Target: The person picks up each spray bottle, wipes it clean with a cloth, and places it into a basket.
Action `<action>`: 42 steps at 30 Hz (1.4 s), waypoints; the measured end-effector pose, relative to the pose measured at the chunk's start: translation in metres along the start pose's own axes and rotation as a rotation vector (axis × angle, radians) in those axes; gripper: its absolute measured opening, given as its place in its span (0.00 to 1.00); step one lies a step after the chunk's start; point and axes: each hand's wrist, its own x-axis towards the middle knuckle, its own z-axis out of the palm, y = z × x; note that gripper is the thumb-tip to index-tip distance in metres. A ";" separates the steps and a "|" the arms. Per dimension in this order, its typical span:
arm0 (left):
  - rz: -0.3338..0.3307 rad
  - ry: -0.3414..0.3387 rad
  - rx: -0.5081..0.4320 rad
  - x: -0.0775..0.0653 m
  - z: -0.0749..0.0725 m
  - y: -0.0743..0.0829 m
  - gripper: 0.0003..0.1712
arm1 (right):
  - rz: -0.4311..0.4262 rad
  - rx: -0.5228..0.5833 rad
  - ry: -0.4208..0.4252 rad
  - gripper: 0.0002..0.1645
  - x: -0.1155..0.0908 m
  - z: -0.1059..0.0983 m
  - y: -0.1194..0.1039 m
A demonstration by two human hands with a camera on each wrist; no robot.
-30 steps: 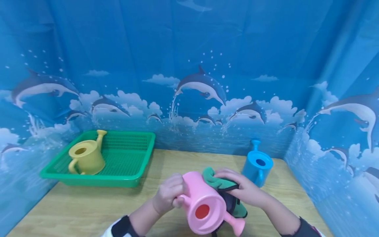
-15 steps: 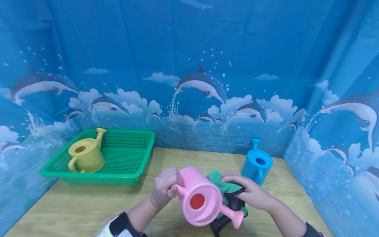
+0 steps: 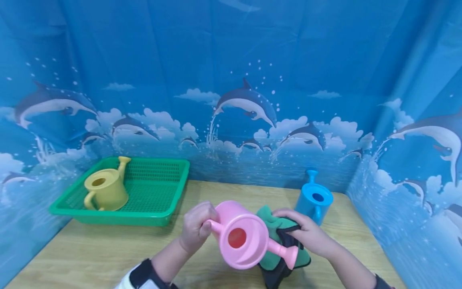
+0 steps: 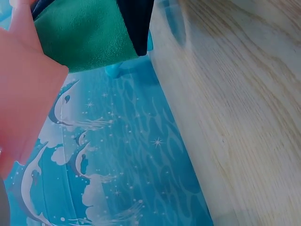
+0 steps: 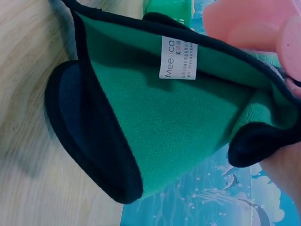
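Note:
My left hand [image 3: 196, 224] grips the handle of a pink watering can [image 3: 242, 241]. The can is tipped so that its top, with a red-looking round opening, faces me, and its spout points right. In my right hand [image 3: 306, 228] is a green cloth with black edging [image 3: 268, 218], its upper part bunched against the can's right side and the rest hanging below the spout. The right wrist view shows the cloth [image 5: 169, 117] close up with a white label [image 5: 178, 57]; part of the pink can [image 5: 244, 28] is behind it.
A green basket [image 3: 166, 220] stands at the back left of the wooden table [image 3: 115, 249], with a yellow watering can [image 3: 108, 192] in it. Just beyond my right hand is a blue watering can [image 3: 312, 200]. A dolphin-print curtain [image 3: 231, 80] encloses the back and sides.
The pink can has shifted slightly left and up with my left hand. My right hand and the cloth have slid down a little along its side, and more cloth shows beneath the spout.

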 end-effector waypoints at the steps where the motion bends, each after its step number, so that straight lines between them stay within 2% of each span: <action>1: -0.004 0.004 0.003 -0.001 0.000 0.000 0.27 | 0.009 -0.012 0.016 0.22 0.000 0.000 0.000; 6: -0.034 0.019 0.008 -0.007 0.000 -0.001 0.27 | 0.104 -0.030 0.082 0.22 -0.002 -0.001 -0.001; 11: -0.130 0.059 0.002 -0.014 -0.002 0.000 0.28 | 0.200 0.014 0.126 0.23 -0.004 -0.004 -0.002; 19: -0.259 0.121 0.051 -0.013 -0.006 0.004 0.28 | 0.235 0.004 0.145 0.23 -0.003 -0.006 -0.002; 24: -0.383 0.193 0.103 -0.011 -0.009 0.006 0.28 | 0.291 0.008 0.152 0.28 -0.002 -0.006 0.000; 31: -0.559 0.288 0.117 -0.011 -0.014 0.006 0.27 | 0.290 0.001 0.155 0.27 -0.003 -0.006 -0.002; 35: -0.635 0.324 0.137 -0.012 -0.017 0.006 0.27 | 0.287 -0.004 0.156 0.26 -0.003 -0.006 -0.002; 42: -0.753 0.414 0.094 -0.007 -0.021 0.007 0.24 | 0.230 -0.001 0.125 0.24 -0.005 -0.006 -0.001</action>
